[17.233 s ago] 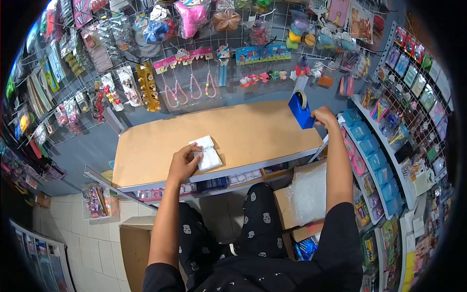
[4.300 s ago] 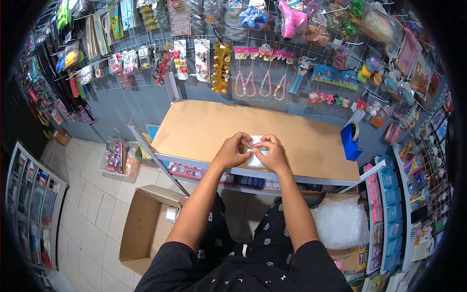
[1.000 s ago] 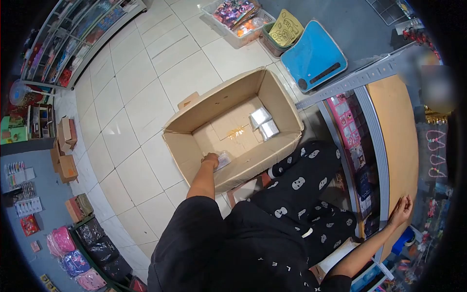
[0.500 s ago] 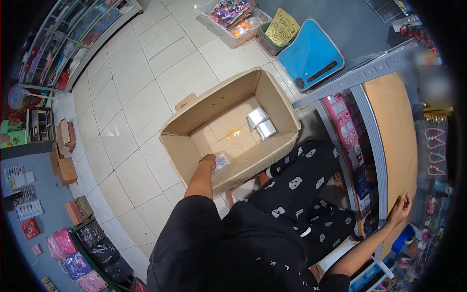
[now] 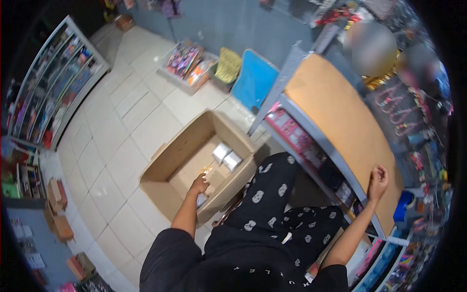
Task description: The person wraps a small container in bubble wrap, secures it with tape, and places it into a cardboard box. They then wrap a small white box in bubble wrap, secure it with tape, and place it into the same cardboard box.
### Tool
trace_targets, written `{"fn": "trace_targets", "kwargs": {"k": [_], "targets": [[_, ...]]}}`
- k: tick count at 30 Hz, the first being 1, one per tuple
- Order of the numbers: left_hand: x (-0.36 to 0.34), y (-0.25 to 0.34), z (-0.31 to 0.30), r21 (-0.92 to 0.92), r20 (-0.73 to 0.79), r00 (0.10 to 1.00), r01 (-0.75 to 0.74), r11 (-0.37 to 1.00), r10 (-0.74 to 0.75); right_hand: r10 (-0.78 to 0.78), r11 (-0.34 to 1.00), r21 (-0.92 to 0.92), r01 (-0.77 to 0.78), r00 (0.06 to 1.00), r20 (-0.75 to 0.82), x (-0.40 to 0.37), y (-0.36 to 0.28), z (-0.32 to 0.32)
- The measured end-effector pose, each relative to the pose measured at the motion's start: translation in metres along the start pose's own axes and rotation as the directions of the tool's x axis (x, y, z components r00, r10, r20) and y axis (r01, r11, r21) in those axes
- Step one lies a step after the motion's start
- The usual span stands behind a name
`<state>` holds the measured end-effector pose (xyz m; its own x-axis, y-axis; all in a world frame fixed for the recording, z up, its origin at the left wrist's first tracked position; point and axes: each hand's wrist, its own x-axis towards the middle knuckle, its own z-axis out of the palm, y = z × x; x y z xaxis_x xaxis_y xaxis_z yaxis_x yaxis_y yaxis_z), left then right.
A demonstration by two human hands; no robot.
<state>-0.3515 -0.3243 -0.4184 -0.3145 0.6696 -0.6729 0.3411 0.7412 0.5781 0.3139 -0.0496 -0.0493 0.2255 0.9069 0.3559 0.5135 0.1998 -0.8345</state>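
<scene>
My left hand (image 5: 200, 184) is over the inside of a large open cardboard box (image 5: 168, 164), fingers apart and holding nothing. Just below it, a clear plastic packet (image 5: 201, 199) lies on the box bottom, partly hidden by my wrist. Two silvery wrapped packs (image 5: 226, 156) rest side by side at the far right end of the box. My right hand (image 5: 378, 182) rests on the tan top of a shelf unit (image 5: 340, 117), its fingers loosely bent with nothing in them.
Beyond the box stand a crate of small colourful goods (image 5: 187, 68), a green basket with a yellow sheet (image 5: 227, 65) and a blue board (image 5: 255, 80). A glass display case (image 5: 58, 82) is at the left. Small cardboard boxes (image 5: 58, 209) lie along the left wall.
My left hand has let go of the clear packet and risen off it, its fingers spreading. My right hand stays on the shelf top. The whole view has swung.
</scene>
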Motion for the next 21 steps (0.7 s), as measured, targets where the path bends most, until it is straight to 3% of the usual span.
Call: {"fn": "trace_targets", "kwargs": {"k": [3, 6, 9, 15, 18, 21], "targets": [[-0.006, 0.068, -0.008, -0.177, -0.132, 0.97, -0.226, 0.958, 0.205, 0.014, 0.991, 0.135, -0.016, 1.0, 0.012, 0.002, 0.009, 0.001], [-0.02, 0.147, -0.011, -0.167, -0.299, 0.843, -0.507, 0.846, 0.446, 0.028, 0.987, 0.16, -0.029, 1.0, 0.007, -0.006, -0.013, 0.012], [-0.051, 0.235, -0.007, -0.146, -0.404, 0.65, -0.74, 0.656, 0.643, 0.037, 0.982, 0.183, -0.039, 0.999, 0.018, -0.01, -0.023, 0.015], [-0.148, 0.403, 0.022, -0.179, -0.284, 0.36, -0.931, 0.32, 0.889, -0.017, 0.975, 0.22, 0.011, 1.0, 0.026, -0.013, -0.027, 0.022], [-0.183, 0.465, 0.043, -0.149, -0.187, 0.16, -0.98, 0.133, 0.969, -0.052, 0.986, 0.159, 0.047, 0.998, 0.025, -0.014, -0.03, 0.025], [-0.202, 0.52, 0.065, -0.206, -0.026, 0.112, -0.973, 0.104, 0.993, -0.093, 0.987, 0.14, 0.083, 0.993, 0.069, -0.014, -0.037, 0.024]]}}
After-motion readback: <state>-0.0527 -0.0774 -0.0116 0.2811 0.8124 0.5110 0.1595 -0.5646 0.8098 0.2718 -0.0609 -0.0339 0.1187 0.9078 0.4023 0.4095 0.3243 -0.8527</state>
